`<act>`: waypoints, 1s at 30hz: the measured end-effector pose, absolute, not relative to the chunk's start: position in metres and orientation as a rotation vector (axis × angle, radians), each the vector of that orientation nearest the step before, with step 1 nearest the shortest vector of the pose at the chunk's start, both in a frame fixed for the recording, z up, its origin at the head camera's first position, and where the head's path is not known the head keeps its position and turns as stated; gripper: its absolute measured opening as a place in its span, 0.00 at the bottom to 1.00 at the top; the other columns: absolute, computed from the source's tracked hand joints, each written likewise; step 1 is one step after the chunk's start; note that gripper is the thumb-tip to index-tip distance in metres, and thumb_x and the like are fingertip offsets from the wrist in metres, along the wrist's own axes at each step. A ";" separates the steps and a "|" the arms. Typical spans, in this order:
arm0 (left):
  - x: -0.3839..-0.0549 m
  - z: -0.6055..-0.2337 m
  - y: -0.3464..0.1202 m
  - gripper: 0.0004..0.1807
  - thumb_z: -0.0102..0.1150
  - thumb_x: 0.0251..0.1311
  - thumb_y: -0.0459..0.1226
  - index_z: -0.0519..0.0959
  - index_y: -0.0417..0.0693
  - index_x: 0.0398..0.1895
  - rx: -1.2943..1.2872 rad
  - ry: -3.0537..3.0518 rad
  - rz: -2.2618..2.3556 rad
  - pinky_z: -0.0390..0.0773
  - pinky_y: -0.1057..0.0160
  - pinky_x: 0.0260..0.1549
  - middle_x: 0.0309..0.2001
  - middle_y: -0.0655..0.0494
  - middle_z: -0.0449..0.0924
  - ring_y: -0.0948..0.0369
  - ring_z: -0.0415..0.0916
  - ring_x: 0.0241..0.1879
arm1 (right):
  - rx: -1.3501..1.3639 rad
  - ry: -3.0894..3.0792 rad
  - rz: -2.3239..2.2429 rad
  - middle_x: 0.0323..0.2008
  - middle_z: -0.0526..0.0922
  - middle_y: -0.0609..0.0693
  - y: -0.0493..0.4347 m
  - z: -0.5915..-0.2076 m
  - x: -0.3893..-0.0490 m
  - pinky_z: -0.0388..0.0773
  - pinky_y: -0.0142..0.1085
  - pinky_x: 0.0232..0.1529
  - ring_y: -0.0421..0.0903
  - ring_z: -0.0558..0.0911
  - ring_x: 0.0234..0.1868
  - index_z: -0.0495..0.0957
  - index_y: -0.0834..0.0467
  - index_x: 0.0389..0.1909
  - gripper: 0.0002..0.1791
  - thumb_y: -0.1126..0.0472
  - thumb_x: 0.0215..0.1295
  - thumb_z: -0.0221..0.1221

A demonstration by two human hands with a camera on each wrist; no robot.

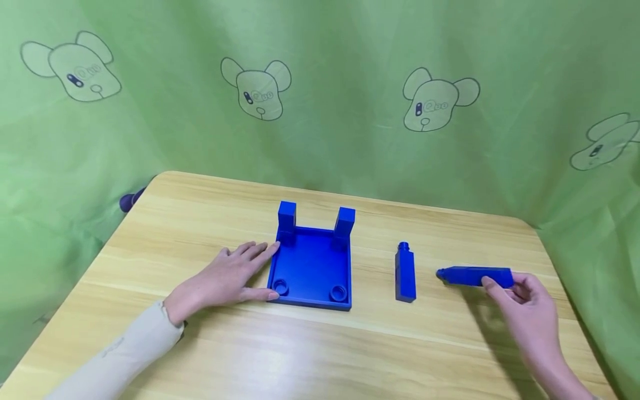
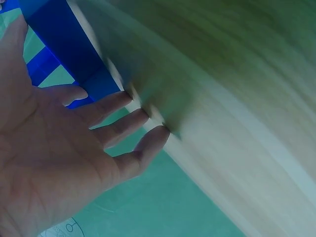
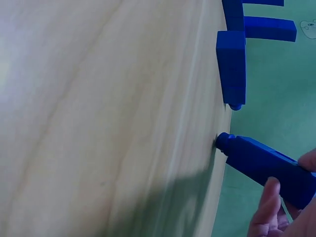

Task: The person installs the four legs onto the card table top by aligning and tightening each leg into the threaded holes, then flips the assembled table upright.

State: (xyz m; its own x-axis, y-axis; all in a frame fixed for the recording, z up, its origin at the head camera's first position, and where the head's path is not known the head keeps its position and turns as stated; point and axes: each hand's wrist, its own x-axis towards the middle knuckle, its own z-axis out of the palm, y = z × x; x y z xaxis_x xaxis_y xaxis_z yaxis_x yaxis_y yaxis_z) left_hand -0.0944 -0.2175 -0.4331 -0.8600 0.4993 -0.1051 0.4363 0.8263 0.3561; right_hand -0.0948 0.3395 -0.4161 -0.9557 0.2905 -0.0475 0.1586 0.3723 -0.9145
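In the head view a square blue tray-like piece [image 1: 310,261] lies on the table, two upright legs on its far corners and round sockets in its near corners. My left hand [image 1: 225,278], fingers spread, touches its left edge with thumb and index finger; in the left wrist view the other fingertips [image 2: 160,131] rest at the table surface. My right hand [image 1: 532,311] pinches a blue square leg [image 1: 472,275] by its thick end, its threaded tip pointing left and low over the table. Another blue leg [image 1: 405,275] lies between the tray-like piece and my right hand, threaded end away from me.
The wooden table [image 1: 240,355] has rounded far corners. A green curtain [image 1: 340,150] with printed bear heads hangs behind it and along both sides. Something dark purple [image 1: 131,201] pokes out beyond the table's left edge.
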 end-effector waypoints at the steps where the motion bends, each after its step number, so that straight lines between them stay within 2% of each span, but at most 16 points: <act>1: -0.095 -0.433 -0.218 0.58 0.54 0.71 0.74 0.51 0.52 0.91 0.724 2.813 0.475 0.61 0.17 0.65 0.83 0.38 0.60 0.36 0.57 0.81 | -0.408 -2.442 1.700 0.32 0.88 0.38 0.339 -0.416 -0.096 0.80 0.24 0.30 0.34 0.86 0.31 0.80 0.54 0.46 0.12 0.62 0.71 0.74; 9: -0.096 -0.434 -0.219 0.57 0.54 0.71 0.73 0.53 0.52 0.91 0.732 2.817 0.471 0.62 0.17 0.64 0.83 0.38 0.61 0.35 0.58 0.81 | -0.428 -2.017 1.990 0.34 0.89 0.44 0.325 -0.416 -0.102 0.84 0.25 0.33 0.38 0.88 0.29 0.85 0.56 0.46 0.13 0.73 0.67 0.74; 15: -0.096 -0.434 -0.219 0.57 0.53 0.71 0.74 0.52 0.53 0.91 0.730 2.816 0.476 0.61 0.17 0.64 0.83 0.38 0.61 0.35 0.58 0.81 | -0.409 -1.853 2.045 0.33 0.84 0.46 0.308 -0.413 -0.105 0.83 0.26 0.29 0.37 0.84 0.25 0.87 0.60 0.47 0.12 0.76 0.68 0.71; 30: -0.096 -0.430 -0.218 0.59 0.56 0.69 0.74 0.51 0.53 0.91 0.685 2.796 0.467 0.60 0.17 0.66 0.83 0.38 0.60 0.36 0.58 0.81 | -0.235 -1.934 2.007 0.34 0.81 0.50 0.271 -0.405 -0.105 0.83 0.27 0.32 0.41 0.82 0.28 0.87 0.66 0.55 0.13 0.75 0.72 0.68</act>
